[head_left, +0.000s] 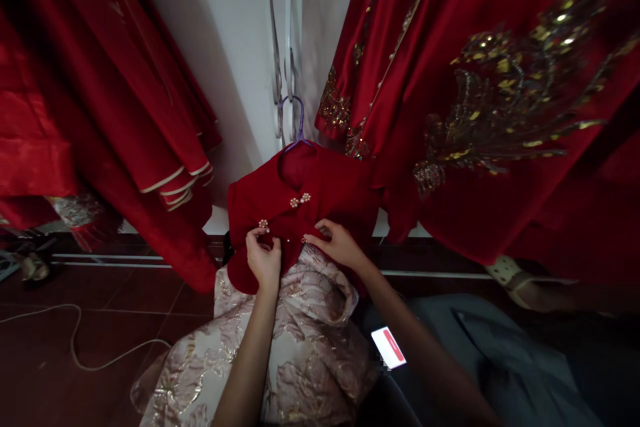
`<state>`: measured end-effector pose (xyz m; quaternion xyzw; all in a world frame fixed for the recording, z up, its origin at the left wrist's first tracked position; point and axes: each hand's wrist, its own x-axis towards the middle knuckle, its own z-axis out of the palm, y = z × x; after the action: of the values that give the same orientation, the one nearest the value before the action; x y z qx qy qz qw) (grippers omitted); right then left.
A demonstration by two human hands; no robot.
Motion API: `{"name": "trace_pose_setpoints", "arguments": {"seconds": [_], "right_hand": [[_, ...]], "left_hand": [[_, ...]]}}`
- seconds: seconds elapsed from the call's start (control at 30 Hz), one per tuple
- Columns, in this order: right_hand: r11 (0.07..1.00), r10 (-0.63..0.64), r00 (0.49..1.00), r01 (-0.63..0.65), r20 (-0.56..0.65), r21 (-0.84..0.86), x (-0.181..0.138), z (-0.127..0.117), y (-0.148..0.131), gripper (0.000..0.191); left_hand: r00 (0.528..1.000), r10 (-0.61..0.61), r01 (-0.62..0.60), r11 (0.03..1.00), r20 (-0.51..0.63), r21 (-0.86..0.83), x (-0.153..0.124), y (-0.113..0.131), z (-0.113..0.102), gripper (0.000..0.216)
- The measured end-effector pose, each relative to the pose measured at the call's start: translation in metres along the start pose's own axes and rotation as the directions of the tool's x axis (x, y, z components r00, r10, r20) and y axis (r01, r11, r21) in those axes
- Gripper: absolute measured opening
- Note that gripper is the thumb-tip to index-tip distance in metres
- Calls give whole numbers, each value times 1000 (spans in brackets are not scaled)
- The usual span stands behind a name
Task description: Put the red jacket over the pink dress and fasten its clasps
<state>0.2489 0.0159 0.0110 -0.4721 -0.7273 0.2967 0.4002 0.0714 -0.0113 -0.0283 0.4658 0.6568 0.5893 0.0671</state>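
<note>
A red top (340, 193) with a round neck hangs from a purple hanger (301, 123) in front of me. Two flower-shaped fasteners (300, 200) sit below its neckline. Another flower fastener (263, 223) lies lower on the left panel, right at the fingertips of my left hand (264, 259). That hand is closed on the panel's front edge. My right hand (341, 245) pinches the opposite front edge beside a small gold-coloured piece (304, 239). Under the top spreads a pale pink brocade garment (240, 333) with shiny raised patterns, partly covered by my forearms.
Red garments (165, 100) hang at left, and a red gown (465, 213) with gold sequins hangs at right. A lit phone (389, 347) lies near my right forearm. A white cable (75, 340) curls on the tiled floor. A shoe (515, 280) shows at right.
</note>
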Motion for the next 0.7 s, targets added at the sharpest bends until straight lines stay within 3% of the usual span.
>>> {"name": "trace_pose_setpoints", "arguments": {"seconds": [0.17, 0.4, 0.53, 0.7], "right_hand": [[993, -18, 999, 21, -30, 117, 19, 17, -18, 23], [837, 33, 983, -125, 179, 533, 30, 14, -63, 28], [818, 131, 990, -132, 42, 560, 50, 45, -61, 34], [818, 121, 988, -46, -93, 574, 55, 83, -26, 33]], "left_hand": [[999, 24, -21, 998, 37, -57, 1, -6, 1, 28], [996, 51, -43, 994, 76, -96, 18, -12, 8, 30], [996, 1, 15, 981, 84, -195, 32, -19, 16, 32], [996, 5, 22, 951, 87, -309, 34, -25, 17, 31]]}}
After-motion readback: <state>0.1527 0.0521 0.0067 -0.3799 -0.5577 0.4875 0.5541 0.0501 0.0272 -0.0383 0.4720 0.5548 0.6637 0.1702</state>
